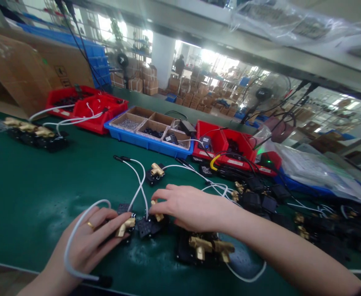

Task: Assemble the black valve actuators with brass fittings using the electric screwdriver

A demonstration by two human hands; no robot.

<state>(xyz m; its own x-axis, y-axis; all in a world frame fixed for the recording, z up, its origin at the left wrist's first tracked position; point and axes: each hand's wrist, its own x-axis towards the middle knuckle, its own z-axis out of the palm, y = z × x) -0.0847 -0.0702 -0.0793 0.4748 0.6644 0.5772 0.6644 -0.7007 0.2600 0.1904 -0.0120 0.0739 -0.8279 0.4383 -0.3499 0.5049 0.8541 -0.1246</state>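
Observation:
My left hand (90,236), with a ring on one finger, is closed on a black valve-like unit with a brass fitting (126,227). A white cable (72,234) with a black end loops over that hand. My right hand (188,205) reaches across, its fingers closed around a second black unit with a brass fitting (158,213), lying beside the first. White cables cross and run up from these two units to black tips (120,158). Another brass-fitted unit (156,172) lies just beyond. Under my right forearm are units with brass tee fittings (200,246).
Several similar units (37,133) stand at the far left, and more black ones (260,201) crowd the right. Red bins (97,123) and a blue compartment tray (149,143) of small parts line the back. A shelf (192,31) runs overhead.

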